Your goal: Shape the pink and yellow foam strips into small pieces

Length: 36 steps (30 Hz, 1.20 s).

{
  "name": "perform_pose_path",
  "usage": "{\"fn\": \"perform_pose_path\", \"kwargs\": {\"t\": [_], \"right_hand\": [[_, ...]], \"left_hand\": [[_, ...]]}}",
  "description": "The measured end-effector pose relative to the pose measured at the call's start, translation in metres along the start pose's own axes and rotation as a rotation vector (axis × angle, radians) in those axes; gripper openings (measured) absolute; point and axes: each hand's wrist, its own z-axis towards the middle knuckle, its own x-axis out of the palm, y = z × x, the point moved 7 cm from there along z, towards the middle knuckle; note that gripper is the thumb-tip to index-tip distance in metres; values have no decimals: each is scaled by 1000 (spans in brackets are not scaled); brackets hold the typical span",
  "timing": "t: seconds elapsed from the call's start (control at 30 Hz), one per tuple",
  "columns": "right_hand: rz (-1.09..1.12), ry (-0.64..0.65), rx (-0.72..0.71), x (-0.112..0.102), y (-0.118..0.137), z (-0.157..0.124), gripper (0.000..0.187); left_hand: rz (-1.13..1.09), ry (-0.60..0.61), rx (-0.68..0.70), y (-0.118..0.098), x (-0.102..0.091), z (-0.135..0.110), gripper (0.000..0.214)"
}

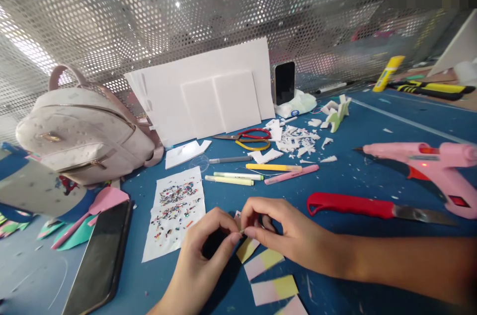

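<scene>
My left hand (pixel 208 245) and my right hand (pixel 281 225) meet fingertip to fingertip above the blue table. Both are closed in a pinch around something small, mostly hidden by the fingers. Right under the fingertips shows a pink-and-yellow paper strip (pixel 248 250), partly covered. Two more such strips, an upper paper strip (pixel 264 264) and a lower paper strip (pixel 275 289), lie below my right hand, and another strip (pixel 292 306) is cut off by the frame's bottom edge. Left of my left hand lies a white sheet (pixel 151 240) scattered with small colourful bits.
A red-handled knife (pixel 350 205) and a pink glue gun (pixel 421 153) lie at right. Beyond my hands are markers (pixel 238 176), scissors (pixel 253 138) and white foam scraps (pixel 298 140). A phone (pixel 99 253) and a backpack (pixel 85 126) are at left; white boards (pixel 164 101) lean behind.
</scene>
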Motion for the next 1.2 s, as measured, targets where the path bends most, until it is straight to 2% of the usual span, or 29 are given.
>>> {"fn": "perform_pose_path", "kwargs": {"t": [0.17,0.33,0.47,0.57,0.63,0.8,0.9,1.03,1.2], "right_hand": [[-2,-11,7,-1,0,-1,6],[33,-118,-37,-9,1,-1,12],[61,-202,-81,-14,3,-3,17],[101,-190,-118,-13,6,-4,19],[125,-178,-140,-11,7,-4,21],[244,-91,-195,-2,6,-1,34],[321,-29,-191,4,3,0,42],[389,38,-214,9,7,0,41],[417,67,-206,10,9,0,47]], "left_hand": [[15,-3,-28,3,0,0,4],[22,-19,21,-5,0,0,18],[-10,-96,74,-12,-9,0,21],[-131,-186,-19,-11,-20,6,25],[-308,-213,-37,-15,-25,12,20],[-688,-113,-34,-40,-26,31,12],[-831,-46,-65,-54,-28,39,23],[-913,33,17,-79,-37,47,40],[-896,79,125,-104,-48,59,45]]}}
